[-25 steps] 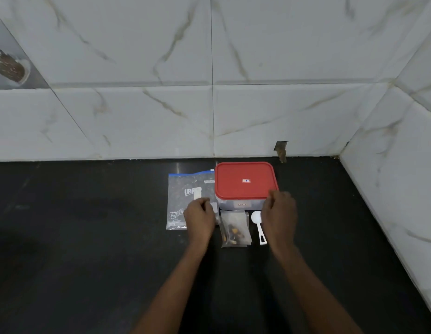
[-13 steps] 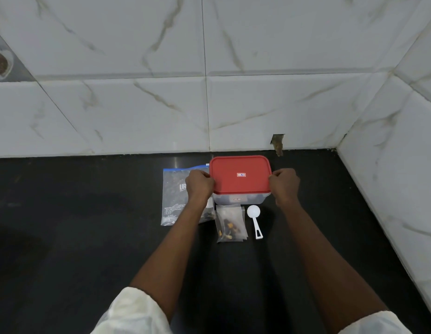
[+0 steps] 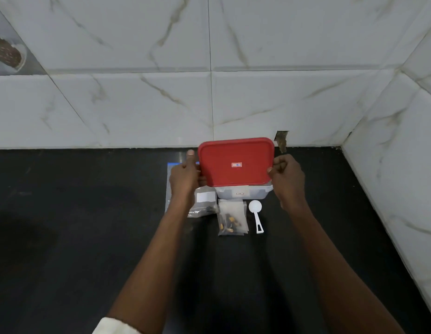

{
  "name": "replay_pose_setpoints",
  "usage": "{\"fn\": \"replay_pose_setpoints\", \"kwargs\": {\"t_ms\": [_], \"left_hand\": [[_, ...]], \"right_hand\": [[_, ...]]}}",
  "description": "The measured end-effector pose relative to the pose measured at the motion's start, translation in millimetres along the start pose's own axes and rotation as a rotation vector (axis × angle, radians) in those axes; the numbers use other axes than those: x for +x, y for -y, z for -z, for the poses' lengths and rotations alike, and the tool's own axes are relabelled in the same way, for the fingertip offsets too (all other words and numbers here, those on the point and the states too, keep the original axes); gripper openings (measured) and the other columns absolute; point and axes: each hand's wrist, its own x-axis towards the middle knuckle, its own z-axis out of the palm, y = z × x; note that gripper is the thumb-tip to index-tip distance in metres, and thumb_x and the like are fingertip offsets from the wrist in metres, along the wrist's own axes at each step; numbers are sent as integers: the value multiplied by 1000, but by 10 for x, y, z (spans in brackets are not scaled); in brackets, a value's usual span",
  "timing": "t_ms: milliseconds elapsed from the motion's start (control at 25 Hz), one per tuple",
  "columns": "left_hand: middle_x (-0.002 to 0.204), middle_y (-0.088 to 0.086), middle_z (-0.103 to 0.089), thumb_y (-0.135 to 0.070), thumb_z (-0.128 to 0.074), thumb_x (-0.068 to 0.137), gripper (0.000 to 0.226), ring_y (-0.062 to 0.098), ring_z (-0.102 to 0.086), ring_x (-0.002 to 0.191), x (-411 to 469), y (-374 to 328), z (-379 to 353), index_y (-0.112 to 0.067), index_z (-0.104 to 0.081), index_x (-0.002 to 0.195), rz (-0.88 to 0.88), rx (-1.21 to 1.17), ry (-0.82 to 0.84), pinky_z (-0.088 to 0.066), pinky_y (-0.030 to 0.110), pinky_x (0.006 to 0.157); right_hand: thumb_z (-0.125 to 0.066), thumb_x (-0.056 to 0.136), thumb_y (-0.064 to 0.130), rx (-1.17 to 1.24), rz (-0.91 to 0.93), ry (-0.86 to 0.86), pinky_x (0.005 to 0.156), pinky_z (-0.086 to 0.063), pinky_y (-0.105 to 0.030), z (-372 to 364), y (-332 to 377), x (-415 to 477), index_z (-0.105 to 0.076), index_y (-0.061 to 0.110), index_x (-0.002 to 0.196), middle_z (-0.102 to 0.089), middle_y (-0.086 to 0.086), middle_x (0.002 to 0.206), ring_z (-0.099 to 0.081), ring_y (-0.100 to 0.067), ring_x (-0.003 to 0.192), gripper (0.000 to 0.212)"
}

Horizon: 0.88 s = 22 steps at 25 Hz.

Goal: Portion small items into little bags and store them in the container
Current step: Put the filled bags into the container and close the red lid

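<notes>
A red lid [image 3: 236, 162] is held above a clear plastic container [image 3: 243, 192] on the black counter, tilted up toward me. My left hand [image 3: 185, 175] grips the lid's left edge and my right hand [image 3: 285, 175] grips its right edge. In front of the container lies a little clear bag [image 3: 231, 218] with dark and yellow small items inside. A white plastic scoop [image 3: 256, 216] lies just right of that bag. A larger zip bag [image 3: 203, 202] with a white label lies to the left, partly hidden by my left wrist.
The black counter [image 3: 77, 225] ends at white marble-look wall tiles at the back and on the right, forming a corner [image 3: 344, 145]. A small chipped hole [image 3: 281, 138] shows in the back wall just behind the lid.
Both hands moved from the counter in front of the container to the lid's sides, and the lid has now come up off the container.
</notes>
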Motion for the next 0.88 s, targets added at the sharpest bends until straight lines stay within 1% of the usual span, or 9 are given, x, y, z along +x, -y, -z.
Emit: {"fn": "replay_pose_setpoints", "kwargs": {"t_ms": [80,200,280,360,440,520,600,760,880], "left_hand": [[79,23,-71,-48,-55,99,57,30,-70,67,-148,21,357,6,-67,86,84,-138,-31,-63,35,65],[81,18,-72,-18,-72,90,27,24,-67,65,-302,321,944,8,-69,92,217,-172,-66,-59,24,53],[70,14,-73,5,-72,82,7,20,-66,60,-340,609,1183,7,-71,89,291,-103,-85,-56,21,48],[65,15,-71,17,-71,75,16,22,-64,58,-324,878,1294,1,-70,77,309,10,-135,-55,21,47],[77,21,-72,17,-76,68,21,25,-65,67,-270,1046,1305,-3,-70,71,308,101,-220,-57,27,61],[82,19,-73,13,-80,65,21,25,-65,72,-219,1124,1290,-6,-73,70,292,206,-314,-57,33,74],[81,16,-73,8,-82,66,16,24,-65,73,-210,1115,1254,-4,-77,76,253,289,-386,-58,35,80],[88,18,-74,5,-80,72,20,29,-70,86,-176,1074,1142,2,-78,92,176,338,-452,-56,36,89],[97,22,-75,5,-79,75,22,32,-71,93,-115,1084,1074,3,-77,97,150,314,-484,-56,37,93]], "right_hand": [[-58,83,-7,98,32,101,70,-57,-31,-26,-18,-263,-61,11,91,-65,-3,84,-67,-18,75,21],[-57,86,2,176,-35,243,69,-58,-31,-208,-193,-672,-70,13,82,-71,-2,81,-69,-16,74,17],[-60,86,16,94,-50,302,69,-57,-34,-346,-315,-907,-73,12,76,-71,-3,75,-66,-16,71,17],[-62,85,14,-50,7,360,70,-52,-30,-489,-420,-1052,-74,10,76,-70,-1,77,-63,-13,72,15],[-61,82,7,-223,92,412,72,-47,-25,-626,-496,-1124,-73,6,81,-68,-3,86,-61,-16,78,12],[-56,83,5,-375,150,433,66,-40,-24,-726,-520,-1161,-69,4,78,-65,-6,85,-58,-19,77,14],[-49,86,4,-488,180,443,64,-39,-26,-796,-490,-1205,-65,2,78,-65,-10,87,-60,-23,79,18],[-43,90,1,-701,234,456,68,-47,-31,-902,-459,-1263,-68,3,94,-67,-12,100,-62,-27,97,26],[-40,87,-3,-726,293,500,68,-46,-33,-912,-492,-1287,-66,2,87,-67,-14,95,-57,-28,100,26]]}}
